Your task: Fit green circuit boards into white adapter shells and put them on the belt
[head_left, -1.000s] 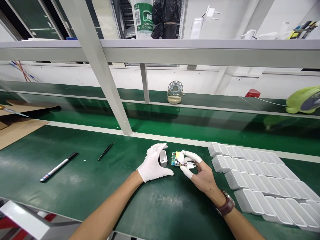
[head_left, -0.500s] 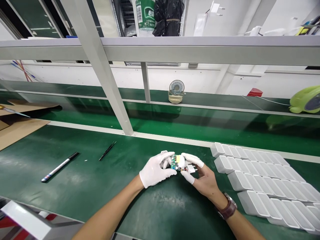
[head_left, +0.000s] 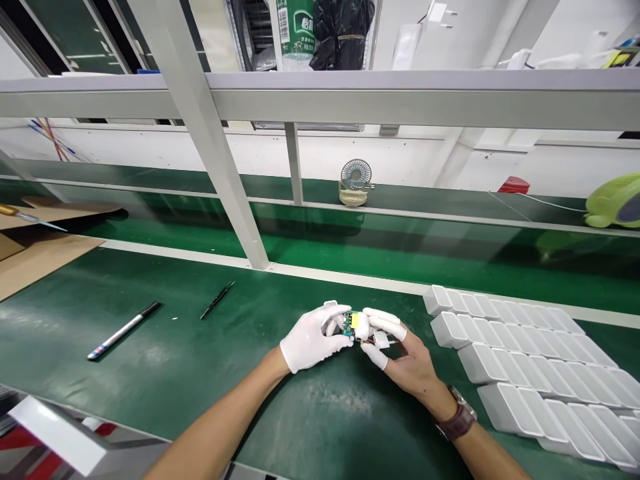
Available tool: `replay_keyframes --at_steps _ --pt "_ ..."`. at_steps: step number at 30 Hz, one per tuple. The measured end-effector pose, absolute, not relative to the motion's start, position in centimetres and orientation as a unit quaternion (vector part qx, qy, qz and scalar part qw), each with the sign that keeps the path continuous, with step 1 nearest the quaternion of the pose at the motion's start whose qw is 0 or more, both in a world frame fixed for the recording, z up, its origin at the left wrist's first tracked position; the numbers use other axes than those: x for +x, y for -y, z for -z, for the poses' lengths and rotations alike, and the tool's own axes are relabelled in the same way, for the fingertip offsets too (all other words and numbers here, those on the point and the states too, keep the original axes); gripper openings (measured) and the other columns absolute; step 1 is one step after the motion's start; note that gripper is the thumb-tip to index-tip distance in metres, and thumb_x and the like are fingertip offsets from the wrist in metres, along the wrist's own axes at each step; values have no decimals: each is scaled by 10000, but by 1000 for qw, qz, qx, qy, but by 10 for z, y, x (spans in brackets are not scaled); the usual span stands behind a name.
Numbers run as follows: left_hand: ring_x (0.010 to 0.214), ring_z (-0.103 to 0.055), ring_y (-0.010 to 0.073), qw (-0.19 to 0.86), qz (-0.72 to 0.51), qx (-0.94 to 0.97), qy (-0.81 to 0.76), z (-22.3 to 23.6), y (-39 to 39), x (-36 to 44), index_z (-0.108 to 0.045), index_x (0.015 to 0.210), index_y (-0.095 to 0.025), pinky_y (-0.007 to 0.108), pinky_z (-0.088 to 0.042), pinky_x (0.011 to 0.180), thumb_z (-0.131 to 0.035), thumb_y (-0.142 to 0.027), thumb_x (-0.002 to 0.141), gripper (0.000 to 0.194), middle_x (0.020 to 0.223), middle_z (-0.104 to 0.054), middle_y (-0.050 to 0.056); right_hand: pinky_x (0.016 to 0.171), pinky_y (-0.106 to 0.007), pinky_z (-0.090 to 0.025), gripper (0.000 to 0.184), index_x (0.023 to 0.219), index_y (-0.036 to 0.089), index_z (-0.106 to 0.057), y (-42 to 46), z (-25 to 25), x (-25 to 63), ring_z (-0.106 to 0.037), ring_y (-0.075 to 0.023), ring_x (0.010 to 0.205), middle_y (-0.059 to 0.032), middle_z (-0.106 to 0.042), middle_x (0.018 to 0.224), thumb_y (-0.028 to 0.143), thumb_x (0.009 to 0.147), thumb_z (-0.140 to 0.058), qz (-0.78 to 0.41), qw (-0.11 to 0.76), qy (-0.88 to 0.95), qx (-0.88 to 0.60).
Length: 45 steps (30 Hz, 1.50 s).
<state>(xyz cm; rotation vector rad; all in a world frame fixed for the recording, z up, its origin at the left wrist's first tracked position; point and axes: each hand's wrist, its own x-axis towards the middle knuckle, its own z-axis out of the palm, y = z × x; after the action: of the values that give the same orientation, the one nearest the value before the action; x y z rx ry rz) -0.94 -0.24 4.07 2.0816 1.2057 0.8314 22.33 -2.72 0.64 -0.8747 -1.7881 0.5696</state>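
A small green circuit board (head_left: 347,324) with a yellow component and a white part is held between my hands above the green bench. My left hand (head_left: 315,338), in a white glove, grips the board's left side between thumb and fingers. On its right side my right hand (head_left: 400,350), with white covers on the fingertips, closes thumb and fingers around the board's edge. A white plug piece (head_left: 381,341) with pins and short wires sits under the right fingers. What else lies in the right fingers is partly hidden.
Rows of white plastic cases (head_left: 520,360) stand at the right. A marker (head_left: 125,331) and black tweezers (head_left: 217,300) lie at left. Cardboard (head_left: 45,260) rests at far left. A small fan (head_left: 355,181) stands on the back ledge. A slanted post (head_left: 220,160) rises behind the bench.
The right fingers have shifted slightly over the white plug piece and cover more of it. The left hand keeps its grip on the board. The whole view has moved a little.
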Motion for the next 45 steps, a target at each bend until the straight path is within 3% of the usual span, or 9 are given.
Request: replay_keyframes --at_steps 6,9,12,14,16,21,30,45 --pt "1028 -621 250 243 -354 757 -492 -35 -6 -12 -408 1460 -260 417 -557 897 -967 -365 456 1154 1213 -572 75 1039 -464 -533 435 1310 257 -583 23 -12 222 -616 -265 1219 -97 -632 1328 203 887 -665 -190 526 724 -405" --pt "1203 -570 322 230 -347 731 -541 -22 -10 -9 -271 1523 -275 490 -503 994 -967 -337 427 1300 1361 -532 111 1028 -459 -544 433 1317 253 -577 22 -11 222 -621 -265 1211 -102 -633 1321 202 894 -654 -172 531 721 -411" --pt "1199 -585 367 220 -299 728 -576 -6 -15 -7 -406 1450 -245 554 -471 1014 -928 -342 514 1076 1277 -620 117 1013 -460 -554 442 1334 253 -560 22 -10 222 -618 -272 1218 -107 -624 1331 212 902 -641 -167 525 729 -406" --pt "1154 -617 345 210 -284 744 -567 2 -17 -6 -515 1346 -233 534 -489 997 -881 -301 594 839 1223 -653 106 1015 -464 -551 450 1348 258 -547 24 -9 222 -615 -275 1222 -108 -612 1350 213 908 -631 -162 516 740 -400" --pt "1141 -627 304 192 -298 776 -522 6 -18 -6 -522 1320 -233 493 -505 992 -821 -242 665 719 1229 -649 96 1022 -465 -545 472 1371 265 -527 25 -9 223 -610 -275 1226 -106 -597 1371 201 913 -625 -154 505 753 -393" --pt "1138 -620 272 139 -322 821 -450 7 -13 -5 -424 1412 -240 455 -537 949 -719 -222 782 696 1235 -620 117 963 -452 -565 580 1455 295 -437 28 -8 223 -635 -261 1149 -104 -583 1383 150 920 -609 -131 468 793 -367" --pt "1091 -612 263 91 -326 837 -431 0 -10 -4 -498 1334 -229 431 -553 904 -674 -149 777 590 1141 -637 104 820 -435 -578 641 1503 312 -361 28 -10 222 -644 -221 877 -100 -634 1287 135 928 -582 -123 427 821 -358" --pt "1083 -607 280 65 -326 844 -420 0 -7 -2 -535 1302 -188 446 -543 888 -666 -203 836 484 1134 -646 132 901 -448 -546 653 1514 241 -353 28 -6 221 -600 -257 1066 -122 -606 1320 111 922 -595 -79 409 843 -341"
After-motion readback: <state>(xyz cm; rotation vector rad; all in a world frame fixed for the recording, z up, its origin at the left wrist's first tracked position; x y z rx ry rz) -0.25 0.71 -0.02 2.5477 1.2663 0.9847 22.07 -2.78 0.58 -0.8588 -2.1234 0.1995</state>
